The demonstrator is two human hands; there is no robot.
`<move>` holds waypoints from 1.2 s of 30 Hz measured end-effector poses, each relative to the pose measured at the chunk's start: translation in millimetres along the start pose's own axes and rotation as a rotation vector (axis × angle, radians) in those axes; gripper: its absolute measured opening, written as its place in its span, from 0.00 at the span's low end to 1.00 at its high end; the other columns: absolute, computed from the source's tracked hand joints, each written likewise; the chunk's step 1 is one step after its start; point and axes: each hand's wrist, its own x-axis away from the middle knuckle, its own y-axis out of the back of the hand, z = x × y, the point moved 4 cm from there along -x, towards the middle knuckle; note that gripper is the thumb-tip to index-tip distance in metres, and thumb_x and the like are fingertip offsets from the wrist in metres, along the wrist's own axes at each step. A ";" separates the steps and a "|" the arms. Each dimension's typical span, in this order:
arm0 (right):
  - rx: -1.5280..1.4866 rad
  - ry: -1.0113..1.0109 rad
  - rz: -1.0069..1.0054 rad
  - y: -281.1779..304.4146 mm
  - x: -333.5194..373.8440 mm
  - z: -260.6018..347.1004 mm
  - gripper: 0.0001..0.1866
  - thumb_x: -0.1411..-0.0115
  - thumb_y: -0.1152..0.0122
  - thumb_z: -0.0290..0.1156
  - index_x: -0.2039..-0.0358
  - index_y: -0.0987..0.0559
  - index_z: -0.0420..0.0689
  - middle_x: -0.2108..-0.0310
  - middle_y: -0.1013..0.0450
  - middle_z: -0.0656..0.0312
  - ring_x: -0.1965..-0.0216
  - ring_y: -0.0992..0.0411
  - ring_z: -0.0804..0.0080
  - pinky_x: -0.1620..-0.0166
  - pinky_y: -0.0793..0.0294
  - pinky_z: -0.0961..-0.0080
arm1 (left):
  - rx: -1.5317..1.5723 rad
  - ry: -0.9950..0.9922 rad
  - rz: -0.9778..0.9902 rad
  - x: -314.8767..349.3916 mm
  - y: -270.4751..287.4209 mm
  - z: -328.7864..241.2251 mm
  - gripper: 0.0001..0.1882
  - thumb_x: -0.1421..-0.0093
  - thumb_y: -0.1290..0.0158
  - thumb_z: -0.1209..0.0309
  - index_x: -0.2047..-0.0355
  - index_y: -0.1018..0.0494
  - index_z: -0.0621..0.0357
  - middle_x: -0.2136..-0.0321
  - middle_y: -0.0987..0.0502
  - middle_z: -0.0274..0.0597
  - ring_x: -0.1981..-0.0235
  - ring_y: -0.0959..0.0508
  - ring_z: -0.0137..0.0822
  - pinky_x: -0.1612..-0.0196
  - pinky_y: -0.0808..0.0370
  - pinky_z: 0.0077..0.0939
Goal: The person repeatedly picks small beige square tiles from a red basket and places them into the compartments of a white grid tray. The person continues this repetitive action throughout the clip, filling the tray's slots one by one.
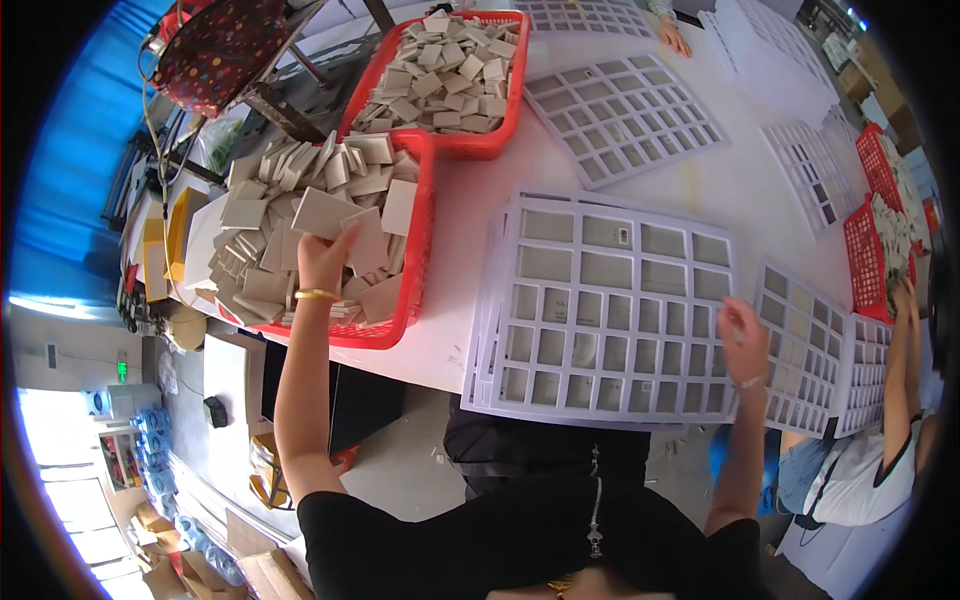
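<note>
My left hand reaches into the near red basket at the left. Its thumb and fingers are closed on a beige square tile; other tiles lie close against it, so I cannot tell whether it holds more than one. Loose tiles of the same kind fill the basket in a heap. In front of me lies a stack of white grid boards, the top one with rows of grey windows. My right hand is at the board's right edge, fingers loosely bent and apart, with nothing visible in them.
Behind the near basket stands another red basket heaped with tiles. More grid boards lie on the white table. A person's hand rests at the far edge; another person's arms reach toward a red basket at right.
</note>
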 end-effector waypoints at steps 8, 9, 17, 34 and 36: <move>-0.640 0.161 0.417 -127.0 0.5 164.1 0.27 0.46 0.37 0.24 0.47 0.36 0.40 0.55 0.28 0.58 0.58 0.26 0.73 0.59 0.26 0.79 | 0.494 -0.103 0.365 129.7 -126.6 -67.8 0.13 0.40 0.45 0.77 0.56 0.30 0.66 0.61 0.24 0.41 0.61 0.24 0.28 0.57 0.26 0.23; -0.741 0.091 0.476 -138.8 5.1 171.0 0.26 0.46 0.37 0.24 0.47 0.36 0.40 0.56 0.28 0.58 0.58 0.27 0.73 0.59 0.26 0.79 | 0.530 -0.114 0.418 140.2 -145.8 -70.5 0.13 0.38 0.47 0.75 0.54 0.30 0.67 0.61 0.24 0.40 0.61 0.25 0.28 0.57 0.27 0.23; -0.917 -0.200 0.226 -126.4 -1.7 86.9 0.17 0.41 0.41 0.33 0.55 0.32 0.39 0.69 0.26 0.62 0.73 0.27 0.80 0.76 0.27 0.82 | 0.370 -0.299 0.324 106.0 -211.2 -56.4 0.09 0.39 0.51 0.78 0.59 0.34 0.66 0.73 0.26 0.38 0.77 0.30 0.23 0.75 0.34 0.17; -0.811 -0.241 -0.140 -46.6 -47.0 6.8 0.15 0.39 0.44 0.27 0.52 0.32 0.41 0.73 0.29 0.65 0.80 0.35 0.85 0.80 0.37 0.87 | -0.564 -0.604 0.608 86.2 -321.6 -60.2 0.11 0.46 0.48 0.75 0.61 0.25 0.49 0.58 0.28 0.39 0.61 0.24 0.45 0.61 0.25 0.39; -0.709 -0.145 -0.132 -58.1 -59.8 3.7 0.18 0.41 0.43 0.26 0.51 0.34 0.39 0.71 0.28 0.62 0.78 0.32 0.80 0.75 0.31 0.82 | -0.635 -0.738 0.598 94.3 -319.1 -57.9 0.13 0.48 0.47 0.76 0.62 0.25 0.48 0.58 0.27 0.37 0.60 0.24 0.42 0.61 0.24 0.37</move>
